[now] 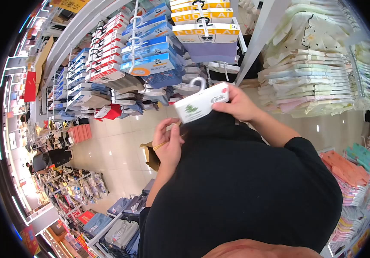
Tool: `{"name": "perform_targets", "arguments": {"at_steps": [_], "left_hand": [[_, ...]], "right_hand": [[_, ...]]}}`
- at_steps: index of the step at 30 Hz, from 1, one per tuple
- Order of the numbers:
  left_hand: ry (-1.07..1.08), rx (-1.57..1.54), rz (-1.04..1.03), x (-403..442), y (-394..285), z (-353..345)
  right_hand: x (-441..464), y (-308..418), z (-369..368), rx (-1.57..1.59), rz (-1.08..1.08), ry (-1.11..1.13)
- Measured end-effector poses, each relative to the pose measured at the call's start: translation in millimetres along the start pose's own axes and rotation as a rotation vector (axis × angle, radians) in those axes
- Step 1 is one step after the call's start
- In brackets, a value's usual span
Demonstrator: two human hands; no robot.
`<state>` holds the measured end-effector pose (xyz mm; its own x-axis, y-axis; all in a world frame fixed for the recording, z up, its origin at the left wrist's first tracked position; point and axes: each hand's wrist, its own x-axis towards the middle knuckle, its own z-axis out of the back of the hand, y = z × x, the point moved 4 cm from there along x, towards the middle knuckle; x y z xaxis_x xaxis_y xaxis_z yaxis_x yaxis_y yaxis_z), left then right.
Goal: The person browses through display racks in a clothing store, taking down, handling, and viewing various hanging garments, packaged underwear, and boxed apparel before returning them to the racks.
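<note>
My right hand (238, 103) grips the right end of a white card header (198, 103), thumb on the front. The header has a green leaf print and a pale plastic hook on top. Dark fabric (208, 122) hangs below it and merges with my black shirt, so its outline is hard to make out. Close to the header's lower left corner is my left hand (168, 144), fingers loosely bent and apart, with a yellow band on it. I see no firm hold there; whether its fingertips touch the fabric is unclear.
Ahead hang packs with red headers (107, 73), blue headers (150, 64) and yellow headers (206, 30). Pale garments (305, 77) hang at the right beside a white post (258, 38). Folded clothes (122, 232) lie lower left. A brown bag (152, 157) is beyond my left hand.
</note>
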<state>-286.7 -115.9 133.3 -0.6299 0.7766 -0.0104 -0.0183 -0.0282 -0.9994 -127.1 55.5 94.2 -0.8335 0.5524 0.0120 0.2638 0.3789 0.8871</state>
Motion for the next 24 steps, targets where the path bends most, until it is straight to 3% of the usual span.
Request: {"name": "perform_targets", "arguments": {"at_steps": [5, 11, 19, 23, 24], "left_hand": [[-0.064, -0.016, -0.033, 0.7, 8.0, 11.9], [-0.057, -0.042, -0.040, 1.3, 9.4, 8.0], [-0.039, -0.038, -0.026, -2.6, 9.7, 9.4], [0.057, -0.079, 0.032, -6.0, 9.4, 8.3], [0.083, -0.101, 0.032, -7.0, 7.9, 5.2]], "right_hand": [[-38.1, 3.0, 89.1, 0.070, -0.019, -0.336], [-48.3, -14.6, 134.1, -0.520, -0.089, -0.354], [-14.1, -76.3, 146.4, -0.507, -0.069, -0.399], [-6.9, -48.7, 126.6, -1.033, -0.243, -0.506], [-8.0, -39.2, 117.1, -1.187, 0.017, -0.567]]}}
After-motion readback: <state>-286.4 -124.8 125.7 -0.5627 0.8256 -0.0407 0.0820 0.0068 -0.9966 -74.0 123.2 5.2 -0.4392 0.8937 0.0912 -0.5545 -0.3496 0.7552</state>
